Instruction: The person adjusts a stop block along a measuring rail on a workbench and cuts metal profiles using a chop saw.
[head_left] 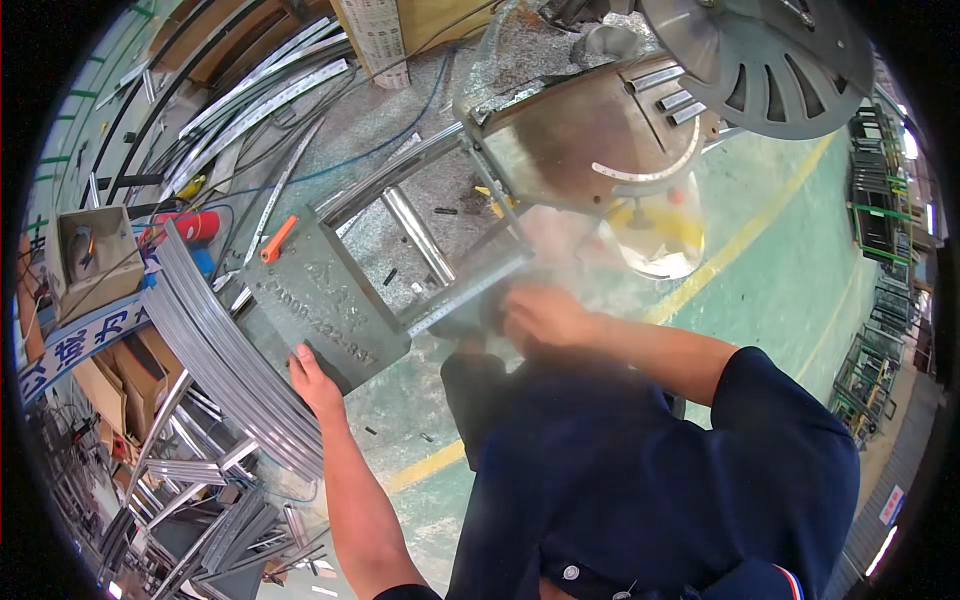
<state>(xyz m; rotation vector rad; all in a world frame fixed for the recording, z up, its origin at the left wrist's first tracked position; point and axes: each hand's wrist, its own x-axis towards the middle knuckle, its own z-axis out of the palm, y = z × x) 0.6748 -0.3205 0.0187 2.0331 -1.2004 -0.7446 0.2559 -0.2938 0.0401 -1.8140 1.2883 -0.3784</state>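
My left hand point(312, 382) lies at the lower left edge of a grey metal plate point(325, 300) with raised characters, its visible fingers stretched along the edge. Right beside it runs a bundle of long aluminium profiles point(225, 345). My right hand point(545, 318) is near my body, just below a bar with a measuring scale point(465, 295). Its fingers look curled, but haze blurs them, and whatever they may hold is hidden. An orange lever handle point(280, 240) stands on the plate's far side. Beyond the bar is a metal saw table point(570, 140).
A large slotted blade guard point(770, 60) overhangs the upper right. Metal offcuts point(220, 530) are heaped at lower left. An open box point(95, 250) and a red cylinder point(195, 226) stand at left. A white-and-yellow bag or container point(655, 240) is beneath the saw table.
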